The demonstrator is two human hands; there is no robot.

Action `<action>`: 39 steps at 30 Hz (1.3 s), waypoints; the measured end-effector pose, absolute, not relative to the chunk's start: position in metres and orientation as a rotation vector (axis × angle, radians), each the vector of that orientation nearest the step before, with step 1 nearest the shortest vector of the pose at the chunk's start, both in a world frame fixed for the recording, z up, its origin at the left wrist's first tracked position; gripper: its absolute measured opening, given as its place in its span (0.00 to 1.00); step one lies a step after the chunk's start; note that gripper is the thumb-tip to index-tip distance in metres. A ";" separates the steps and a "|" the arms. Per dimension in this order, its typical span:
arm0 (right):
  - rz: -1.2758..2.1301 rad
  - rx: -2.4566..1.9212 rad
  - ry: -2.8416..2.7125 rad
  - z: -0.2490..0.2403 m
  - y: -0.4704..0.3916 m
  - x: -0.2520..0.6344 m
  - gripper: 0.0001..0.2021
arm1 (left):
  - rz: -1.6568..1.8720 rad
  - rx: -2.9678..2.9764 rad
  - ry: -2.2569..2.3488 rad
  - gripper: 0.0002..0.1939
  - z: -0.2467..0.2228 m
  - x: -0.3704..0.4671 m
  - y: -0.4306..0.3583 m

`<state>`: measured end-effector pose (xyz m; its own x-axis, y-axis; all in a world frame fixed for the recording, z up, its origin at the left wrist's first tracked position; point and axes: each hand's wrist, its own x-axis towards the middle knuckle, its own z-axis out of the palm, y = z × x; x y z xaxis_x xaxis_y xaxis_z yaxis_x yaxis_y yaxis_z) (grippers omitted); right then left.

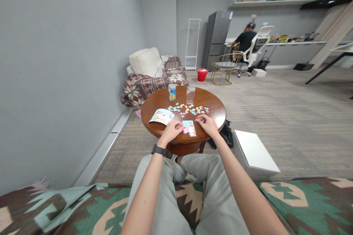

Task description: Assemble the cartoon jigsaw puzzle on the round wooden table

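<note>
A partly joined jigsaw puzzle (189,127) with a pink and light-blue picture lies near the front of the round wooden table (154,99). At its left edge is my left hand (173,130), fingers curled together; whatever they may hold is too small to make out. My right hand (207,125) pinches a small puzzle piece (196,119) just off the puzzle's upper right corner. Loose puzzle pieces (190,109) are scattered beyond both hands. A curved picture sheet (162,116) rests to the left of my left hand.
Toward the back of the table stand a can with a blue and yellow label (172,93) and a clear jar (190,95). A white box (255,150) sits on the floor at right. Farther off are a red bucket (202,74) and a seated person (246,40).
</note>
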<state>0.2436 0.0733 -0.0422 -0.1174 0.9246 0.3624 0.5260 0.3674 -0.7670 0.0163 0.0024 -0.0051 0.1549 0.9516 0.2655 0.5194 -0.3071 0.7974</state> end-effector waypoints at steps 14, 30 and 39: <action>0.533 -1.288 -1.833 -0.042 0.072 0.243 0.08 | 1.040 1.921 1.365 0.04 -0.011 0.015 0.004; 0.545 -1.272 -1.830 -0.041 0.071 0.243 0.08 | 1.060 1.926 1.360 0.05 -0.009 0.016 0.003; 0.522 -1.249 -1.837 -0.043 0.072 0.243 0.10 | 1.056 1.928 1.363 0.05 -0.011 0.015 0.005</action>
